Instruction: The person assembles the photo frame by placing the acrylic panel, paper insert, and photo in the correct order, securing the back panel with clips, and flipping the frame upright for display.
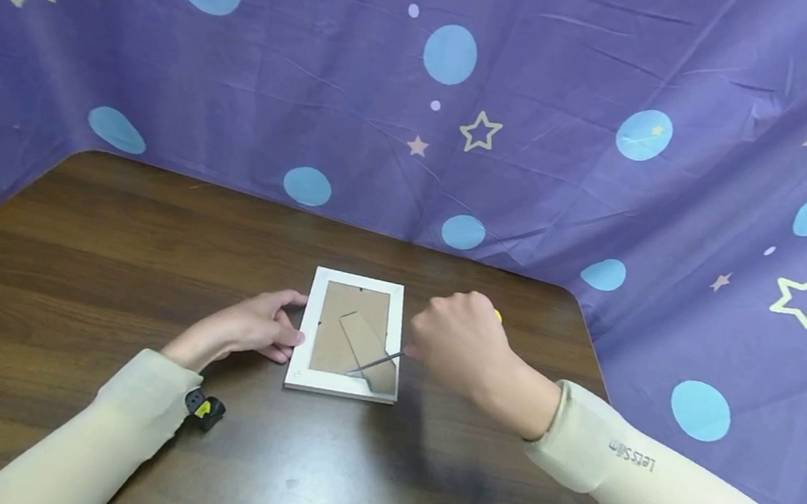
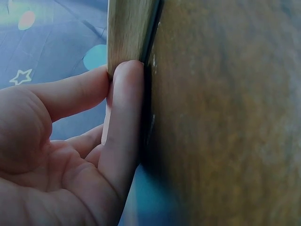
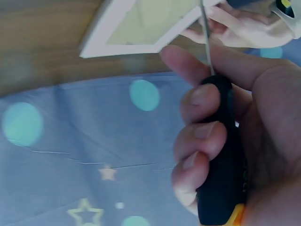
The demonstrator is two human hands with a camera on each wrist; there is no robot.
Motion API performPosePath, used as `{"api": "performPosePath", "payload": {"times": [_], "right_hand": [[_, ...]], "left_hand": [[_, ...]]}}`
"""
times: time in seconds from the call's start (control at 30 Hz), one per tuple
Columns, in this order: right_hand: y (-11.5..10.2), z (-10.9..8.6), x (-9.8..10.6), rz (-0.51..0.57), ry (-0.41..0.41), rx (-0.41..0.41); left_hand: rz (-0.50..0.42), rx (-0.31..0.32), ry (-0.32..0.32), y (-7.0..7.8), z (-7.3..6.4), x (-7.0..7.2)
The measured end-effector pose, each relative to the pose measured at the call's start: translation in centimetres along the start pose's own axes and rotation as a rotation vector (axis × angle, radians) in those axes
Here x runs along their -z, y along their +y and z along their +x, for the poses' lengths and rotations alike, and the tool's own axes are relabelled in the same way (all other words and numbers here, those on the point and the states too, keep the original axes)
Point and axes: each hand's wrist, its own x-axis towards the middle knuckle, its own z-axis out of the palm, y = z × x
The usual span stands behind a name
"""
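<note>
A white picture frame (image 1: 345,384) lies back side up on the table, its brown backing board (image 1: 332,344) and slanted stand flap (image 1: 360,335) showing. Small dark tabs sit along the opening's edges. At the frame's left edge my left hand (image 1: 255,322) holds it; the left wrist view shows fingers against its wooden side (image 2: 129,33). My right hand (image 1: 464,343) grips a screwdriver by its black handle (image 3: 221,155), which has an orange end. The thin metal shaft (image 1: 383,360) slants down-left over the backing, tip near the lower inner edge. Whether the tip touches cannot be told.
The frame rests on a brown wooden table (image 1: 146,254) with rounded far corners. A purple curtain (image 1: 551,35) with stars and blue dots hangs behind and beside it. A black and yellow strap piece (image 1: 205,409) is at the left wrist. Pale sleeves cover both forearms.
</note>
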Motion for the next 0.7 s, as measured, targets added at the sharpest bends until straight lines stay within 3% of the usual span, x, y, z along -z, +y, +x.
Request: {"api": "performPosePath", "payload": {"times": [0.1, 0.3, 0.5, 0.7], "right_hand": [[-0.7, 1.6, 1.1, -0.054, -0.042, -0.01], [-1.4, 4.7, 2.2, -0.107, -0.221, -0.018], [-0.6, 6.7, 1.3, -0.052, -0.428, -0.024], [1.1, 7.0, -0.7, 0.05, -0.622, -0.068]], "left_hand": [[0.0, -0.001, -0.003, -0.1, 0.1, 0.0], [0.007, -0.003, -0.005, -0.1, 0.1, 0.2], [0.008, -0.006, -0.001, 0.0, 0.1, 0.1], [0.019, 0.001, 0.001, 0.0, 0.1, -0.1]]}}
